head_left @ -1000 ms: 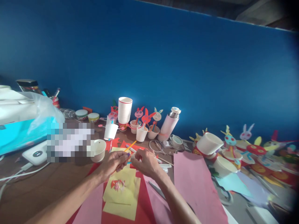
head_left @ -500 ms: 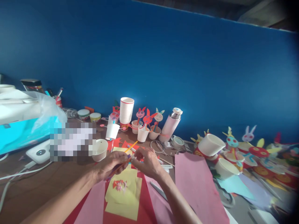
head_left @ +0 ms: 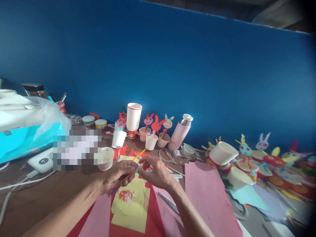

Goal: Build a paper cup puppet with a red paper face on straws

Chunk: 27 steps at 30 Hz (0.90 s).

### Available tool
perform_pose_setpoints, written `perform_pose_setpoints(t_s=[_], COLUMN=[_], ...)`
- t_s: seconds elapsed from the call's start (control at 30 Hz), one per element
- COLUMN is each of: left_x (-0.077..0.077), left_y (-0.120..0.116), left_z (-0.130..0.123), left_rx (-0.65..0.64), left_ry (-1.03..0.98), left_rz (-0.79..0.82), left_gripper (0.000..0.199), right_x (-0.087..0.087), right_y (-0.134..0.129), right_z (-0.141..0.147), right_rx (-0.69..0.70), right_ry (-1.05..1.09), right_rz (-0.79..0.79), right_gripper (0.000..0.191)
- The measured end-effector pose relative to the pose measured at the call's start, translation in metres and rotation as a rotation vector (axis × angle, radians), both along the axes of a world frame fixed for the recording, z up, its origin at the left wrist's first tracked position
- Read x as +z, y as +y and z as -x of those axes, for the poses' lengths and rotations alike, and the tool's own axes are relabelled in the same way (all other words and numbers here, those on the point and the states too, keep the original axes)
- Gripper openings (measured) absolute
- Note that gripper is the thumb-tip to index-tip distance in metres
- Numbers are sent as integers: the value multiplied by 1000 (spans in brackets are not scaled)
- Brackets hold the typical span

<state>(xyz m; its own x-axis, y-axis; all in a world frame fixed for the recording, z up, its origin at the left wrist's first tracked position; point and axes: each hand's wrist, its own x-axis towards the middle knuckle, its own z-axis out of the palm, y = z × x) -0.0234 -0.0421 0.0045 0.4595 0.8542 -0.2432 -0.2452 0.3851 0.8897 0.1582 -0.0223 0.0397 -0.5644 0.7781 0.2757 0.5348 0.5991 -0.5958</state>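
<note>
In the head view, a stack of white paper cups (head_left: 134,118) rises at the centre of the frame, and below it a white cup (head_left: 151,142) holds a red rabbit-eared paper head (head_left: 156,125) on a stick. Two similar cups behind hold a pink head (head_left: 148,120) and a pale head (head_left: 167,123). An open white tub (head_left: 106,159) stands left of centre; its inner wall shows a small dark hole. At right, a white bowl (head_left: 224,153) lies tilted, with more cups bearing paper heads beyond it, blurred toward the edge. A pen cup (head_left: 61,107) stands at the left. In the lower centre the left hand (head_left: 123,172) pinches a thin yellow stick (head_left: 140,154), which points up and right toward the cups. The right hand (head_left: 156,171) is just beside it, fingers curled; whether they grip anything cannot be told. Below are yellow paper (head_left: 130,220) with scraps (head_left: 127,196) on it, and pink paper (head_left: 207,194). The right forearm covers part of a grey blade (head_left: 168,201), and a pixelated patch hides things at the left.
</note>
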Motion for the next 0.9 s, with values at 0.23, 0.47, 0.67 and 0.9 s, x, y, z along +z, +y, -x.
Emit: perform_pose_setpoints(t_s=[0.23, 0.47, 0.67, 0.9], left_x=[0, -3, -12, -10], left_y=[-1, -3, -1, -2], left_z=[1, 4, 8, 5], left_rx=[-18, -108, -196, -203], left_ry=[9, 9, -21, 43], left_rz=[9, 31, 39, 3], left_gripper=[22, 24, 24, 28], right_x=[3, 3, 5, 8], right_y=[-3, -1, -3, -4], right_z=[-1, -5, -8, -7], right_rx=[25, 166, 258, 211], right_ry=[-12, 47, 69, 19], right_rz=[28, -34, 6, -20], right_gripper=[19, 26, 22, 17])
